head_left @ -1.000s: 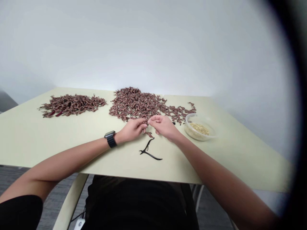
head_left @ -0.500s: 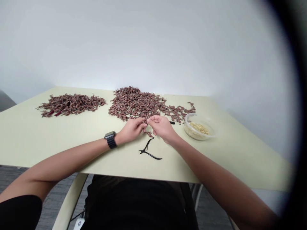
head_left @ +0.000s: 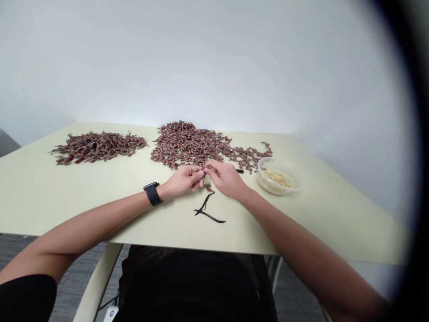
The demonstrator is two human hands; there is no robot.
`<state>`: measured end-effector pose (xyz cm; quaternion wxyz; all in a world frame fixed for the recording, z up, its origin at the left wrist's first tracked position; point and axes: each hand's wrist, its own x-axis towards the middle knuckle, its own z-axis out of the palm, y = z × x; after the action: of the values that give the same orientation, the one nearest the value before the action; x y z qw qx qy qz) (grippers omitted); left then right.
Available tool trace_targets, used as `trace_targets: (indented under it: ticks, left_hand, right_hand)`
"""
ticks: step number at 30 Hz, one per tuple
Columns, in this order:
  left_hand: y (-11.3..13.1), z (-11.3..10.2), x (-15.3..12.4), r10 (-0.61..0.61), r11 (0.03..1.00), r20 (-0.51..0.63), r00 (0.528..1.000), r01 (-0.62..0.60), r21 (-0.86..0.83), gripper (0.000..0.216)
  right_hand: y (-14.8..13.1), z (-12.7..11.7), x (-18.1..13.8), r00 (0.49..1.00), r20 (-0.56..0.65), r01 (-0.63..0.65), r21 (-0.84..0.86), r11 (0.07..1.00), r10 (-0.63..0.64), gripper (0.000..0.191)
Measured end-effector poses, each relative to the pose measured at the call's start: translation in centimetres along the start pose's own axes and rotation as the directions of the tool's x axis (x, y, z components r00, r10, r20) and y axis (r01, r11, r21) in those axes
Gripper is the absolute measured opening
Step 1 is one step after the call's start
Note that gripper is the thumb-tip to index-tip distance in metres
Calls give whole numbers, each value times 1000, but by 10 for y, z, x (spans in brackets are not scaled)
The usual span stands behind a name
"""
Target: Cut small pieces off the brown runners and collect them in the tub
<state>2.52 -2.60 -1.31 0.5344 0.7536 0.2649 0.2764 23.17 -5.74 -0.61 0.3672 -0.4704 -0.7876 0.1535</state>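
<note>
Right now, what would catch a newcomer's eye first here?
Probably the large reddish-brown heap toward the back of the table, with a smaller heap to its left. Before the large one, the left hand and right hand are close together. Open black nippers lie on their near side.

Short black sleeve, dark wristwatch, black clothing

Soft, even light washes a pale wall and counter, with a faint shadow beneath the left forearm and dimness below the counter's edge. Blur softens a clear tub and the central brown heap's fine detail; a black, curved vignette swallows the right side.
</note>
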Motion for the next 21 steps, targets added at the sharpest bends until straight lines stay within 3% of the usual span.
trace_targets:
  ticks: [3,9,17,21]
  left_hand:
    - [-2,-1,1,-13,999,36,999,15,-50,51]
    - [-3,2,1,-21,993,19,1000,23,-115,53]
    - [-4,2,2,-12,992,2,1000,12,-125,53]
    - [-2,3,1,-2,998,-11,1000,1,-67,51]
  right_hand:
    - [3,-3,0,992,46,119,-125,985,-114,22]
    - [2,-7,-2,983,78,182,-226,957,-168,23]
    - [3,-10,-2,980,116,190,-283,940,-163,17]
    - [2,-4,-4,988,70,146,-210,967,-134,17]
